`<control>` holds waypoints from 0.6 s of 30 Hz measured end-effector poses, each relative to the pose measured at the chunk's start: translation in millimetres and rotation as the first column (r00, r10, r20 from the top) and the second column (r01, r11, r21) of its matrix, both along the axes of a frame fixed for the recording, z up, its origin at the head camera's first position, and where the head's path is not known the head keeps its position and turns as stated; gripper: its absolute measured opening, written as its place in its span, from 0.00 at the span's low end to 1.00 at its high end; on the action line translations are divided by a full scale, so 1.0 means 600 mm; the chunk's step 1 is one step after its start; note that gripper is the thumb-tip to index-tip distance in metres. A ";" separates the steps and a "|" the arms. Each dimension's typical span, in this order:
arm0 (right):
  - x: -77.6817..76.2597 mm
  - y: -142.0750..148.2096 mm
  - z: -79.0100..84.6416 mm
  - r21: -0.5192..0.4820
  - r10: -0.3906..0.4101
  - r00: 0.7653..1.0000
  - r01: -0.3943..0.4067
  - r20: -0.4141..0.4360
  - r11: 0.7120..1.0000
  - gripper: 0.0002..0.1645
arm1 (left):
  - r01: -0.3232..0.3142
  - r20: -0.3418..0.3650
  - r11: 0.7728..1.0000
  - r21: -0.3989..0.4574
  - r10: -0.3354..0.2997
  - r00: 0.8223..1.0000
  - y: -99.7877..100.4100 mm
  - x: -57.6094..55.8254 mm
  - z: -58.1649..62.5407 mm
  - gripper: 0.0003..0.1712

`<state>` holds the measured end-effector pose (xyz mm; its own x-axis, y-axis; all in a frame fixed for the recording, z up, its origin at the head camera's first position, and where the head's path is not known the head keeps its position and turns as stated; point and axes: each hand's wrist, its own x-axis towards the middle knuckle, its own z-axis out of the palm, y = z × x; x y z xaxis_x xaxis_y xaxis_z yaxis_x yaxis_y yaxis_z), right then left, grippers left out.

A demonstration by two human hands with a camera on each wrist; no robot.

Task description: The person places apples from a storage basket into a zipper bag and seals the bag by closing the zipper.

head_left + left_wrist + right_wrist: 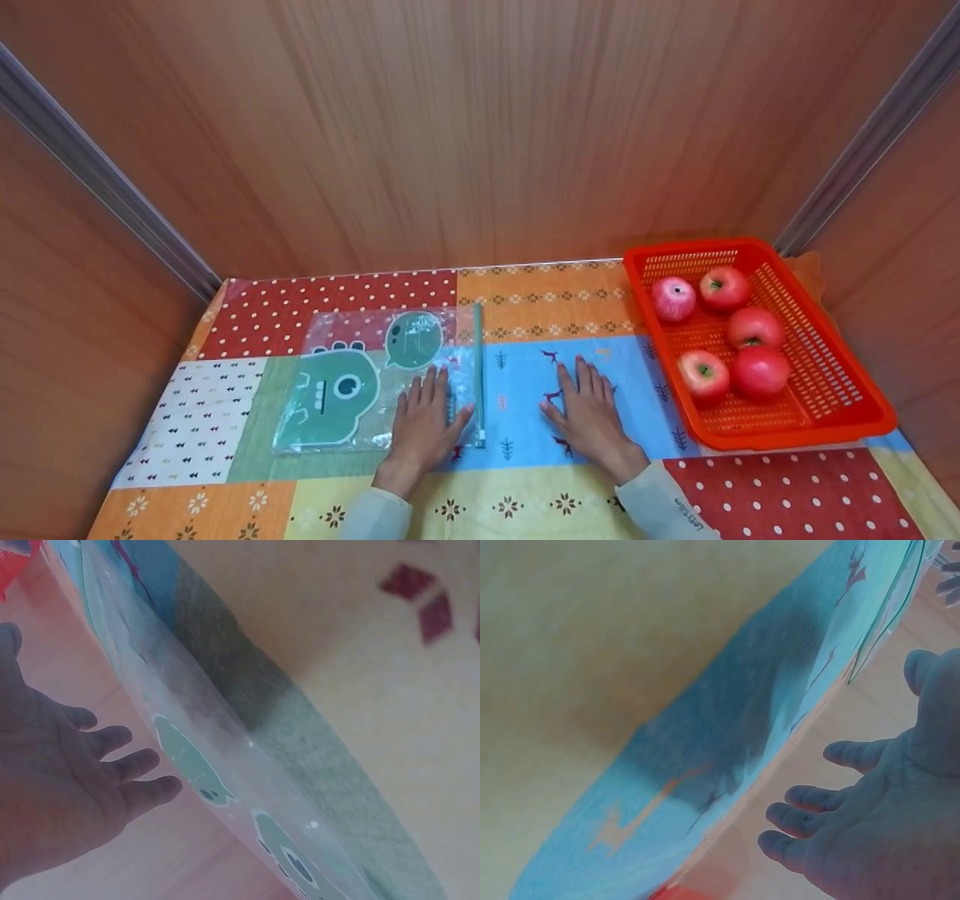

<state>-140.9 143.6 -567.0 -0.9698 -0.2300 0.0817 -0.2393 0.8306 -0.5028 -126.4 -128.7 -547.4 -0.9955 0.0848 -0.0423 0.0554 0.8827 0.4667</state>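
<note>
My left hand (424,427), palm down with fingers straight, hovers over the right part of a clear zip bag (375,405) and holds nothing. That bag lies flat, printed with a green one-eyed monster (337,401) and a green speech bubble (414,340); its green zip strip (478,352) runs along the right edge. In the left wrist view a gap shows between the hand (67,772) and the bag (202,705). To the right, my right hand (592,420) hangs above a blue patch of tablecloth, fingers spread and nothing in them; the right wrist view shows its palm (885,802).
A red-orange plastic basket (795,439) with mesh walls stands at the right, holding several red apples (760,373) and a pink streaked round fruit (673,298). A patchwork tablecloth (510,499) covers the table. Wood-grain panels (450,135) enclose the back and both sides.
</note>
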 end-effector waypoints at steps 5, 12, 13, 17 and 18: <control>0.001 -0.012 0.002 -0.008 0.006 1.000 -0.006 0.001 1.000 0.44 | -0.006 -0.003 1.000 -0.006 0.006 1.000 0.018 -0.002 -0.003 0.47; 0.002 -0.030 0.000 -0.006 0.005 1.000 -0.005 0.001 1.000 0.43 | -0.013 -0.038 1.000 -0.017 0.012 0.999 0.039 0.000 -0.006 0.45; 0.002 -0.032 0.000 -0.006 0.006 1.000 -0.006 -0.009 1.000 0.43 | -0.014 -0.046 1.000 -0.022 0.013 0.999 0.042 0.001 -0.007 0.44; 0.004 -0.040 -0.003 0.010 0.020 0.998 -0.019 -0.065 1.000 0.41 | -0.018 -0.074 0.998 -0.052 0.014 0.997 0.051 0.000 -0.008 0.43; 0.004 -0.042 -0.003 0.012 0.023 0.997 -0.022 -0.078 1.000 0.41 | -0.020 -0.081 0.998 -0.059 0.015 0.997 0.053 0.000 -0.008 0.42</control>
